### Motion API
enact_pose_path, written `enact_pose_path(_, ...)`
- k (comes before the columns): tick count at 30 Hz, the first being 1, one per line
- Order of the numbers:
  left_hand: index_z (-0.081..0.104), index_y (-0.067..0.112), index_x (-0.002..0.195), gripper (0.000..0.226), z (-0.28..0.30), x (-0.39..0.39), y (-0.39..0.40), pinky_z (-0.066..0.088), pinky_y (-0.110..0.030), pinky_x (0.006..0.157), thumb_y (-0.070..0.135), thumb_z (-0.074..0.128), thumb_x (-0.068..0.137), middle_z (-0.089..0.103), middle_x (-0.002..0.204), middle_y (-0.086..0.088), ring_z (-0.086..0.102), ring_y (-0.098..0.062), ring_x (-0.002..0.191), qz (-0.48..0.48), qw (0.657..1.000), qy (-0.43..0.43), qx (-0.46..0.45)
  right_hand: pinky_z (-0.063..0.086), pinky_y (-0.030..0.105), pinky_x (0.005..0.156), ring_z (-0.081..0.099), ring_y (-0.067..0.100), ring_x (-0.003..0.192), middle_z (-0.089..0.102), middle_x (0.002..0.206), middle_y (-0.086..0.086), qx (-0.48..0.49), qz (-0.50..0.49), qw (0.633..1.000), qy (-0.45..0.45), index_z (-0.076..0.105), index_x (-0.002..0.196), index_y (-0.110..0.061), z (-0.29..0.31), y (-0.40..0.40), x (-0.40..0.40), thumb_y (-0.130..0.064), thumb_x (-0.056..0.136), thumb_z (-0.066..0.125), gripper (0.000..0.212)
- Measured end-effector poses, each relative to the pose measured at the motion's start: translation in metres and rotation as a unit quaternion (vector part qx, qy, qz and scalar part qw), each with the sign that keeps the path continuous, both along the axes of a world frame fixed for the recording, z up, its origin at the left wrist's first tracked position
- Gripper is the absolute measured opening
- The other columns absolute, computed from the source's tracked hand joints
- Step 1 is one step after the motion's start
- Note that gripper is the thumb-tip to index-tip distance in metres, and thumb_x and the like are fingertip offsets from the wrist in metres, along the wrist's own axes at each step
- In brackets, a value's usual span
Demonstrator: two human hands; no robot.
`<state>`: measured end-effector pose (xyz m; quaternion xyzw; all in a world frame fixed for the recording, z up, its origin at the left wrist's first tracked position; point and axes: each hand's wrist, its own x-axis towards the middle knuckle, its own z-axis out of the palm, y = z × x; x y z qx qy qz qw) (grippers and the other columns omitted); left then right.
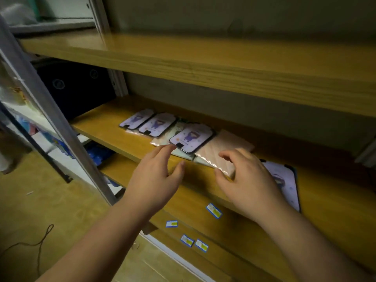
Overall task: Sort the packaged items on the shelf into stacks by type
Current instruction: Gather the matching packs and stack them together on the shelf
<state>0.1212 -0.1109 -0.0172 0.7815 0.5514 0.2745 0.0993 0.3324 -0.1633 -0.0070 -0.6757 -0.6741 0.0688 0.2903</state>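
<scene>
Head view shows sorting barely begun on the wooden middle shelf (105, 127): lilac printed packets (192, 137) lie spread apart, one atop the pale pink plastic-wrapped packet (221, 153) which the right hand (248, 178) pinches at the shelf's front edge, left hand (154, 178) open, empty.

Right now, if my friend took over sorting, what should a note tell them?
Left hand: open, fingertips by the middle purple pack, holding nothing.
Right hand: pinching the near edge of the pink pack.
Shelf: two purple packs side by side at the left; the middle one lies on a pale pack; another purple pack is beside the right hand.
Done: no stacks yet.
Left: gather purples together, pink and pale ones apart.
</scene>
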Motion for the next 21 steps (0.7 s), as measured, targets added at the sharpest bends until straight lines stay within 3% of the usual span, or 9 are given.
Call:
enact_pose_path(5,0.053,0.024,0.132,0.053,-0.007,-0.001,0.081,0.041,-0.030,0.083,0.058,0.049,0.092,0.058,0.130,0.001,0.054,-0.022,0.114,-0.049,0.998,0.020,-0.019,0.047,0.037,0.093,0.052,0.018,0.115,0.058,0.122,-0.003,0.001,-0.080,0.997,0.004,0.060,0.125,-0.023,-0.001,0.024,-0.017,-0.035,0.089,0.063,0.038)
enact_pose_path(9,0.050,0.024,0.132,0.068,-0.011,0.012,0.128,0.041,-0.042,0.093,0.074,0.039,0.086,0.057,0.130,-0.009,0.048,-0.032,0.119,-0.067,0.985,0.154,-0.036,0.044,0.033,0.093,0.050,0.014,0.116,0.056,0.124,-0.007,-0.004,-0.132,0.991,-0.003,0.058,0.128,-0.026,-0.006,0.037,-0.032,-0.038,0.091,0.062,0.039)
enact_pose_path(11,0.048,0.026,0.132,0.073,-0.014,0.014,0.141,0.041,-0.042,0.093,0.079,0.038,0.083,0.058,0.129,-0.011,0.047,-0.033,0.119,-0.082,0.979,0.181,-0.036,0.042,0.030,0.091,0.049,0.013,0.116,0.056,0.125,-0.008,-0.004,-0.151,0.988,-0.009,0.057,0.128,-0.027,-0.007,0.040,-0.039,-0.039,0.091,0.061,0.040)
enact_pose_path(17,0.045,0.019,0.135,0.091,-0.010,0.008,0.171,0.046,-0.043,0.092,0.075,0.067,0.068,0.055,0.130,-0.016,0.051,-0.038,0.120,-0.115,0.985,0.072,-0.104,0.038,0.028,0.090,0.050,0.015,0.116,0.058,0.125,-0.005,0.001,-0.194,0.980,-0.033,0.059,0.129,-0.024,-0.008,0.049,-0.053,-0.037,0.091,0.061,0.040)
enact_pose_path(21,0.053,0.014,0.128,0.081,-0.004,-0.001,0.182,0.051,-0.034,0.084,0.056,0.083,0.066,0.060,0.123,-0.010,0.058,-0.029,0.112,-0.125,0.980,-0.060,-0.143,0.040,0.029,0.088,0.050,0.016,0.116,0.057,0.128,-0.004,-0.009,-0.234,0.972,-0.036,0.057,0.131,-0.024,-0.008,0.050,-0.054,-0.040,0.091,0.059,0.043)
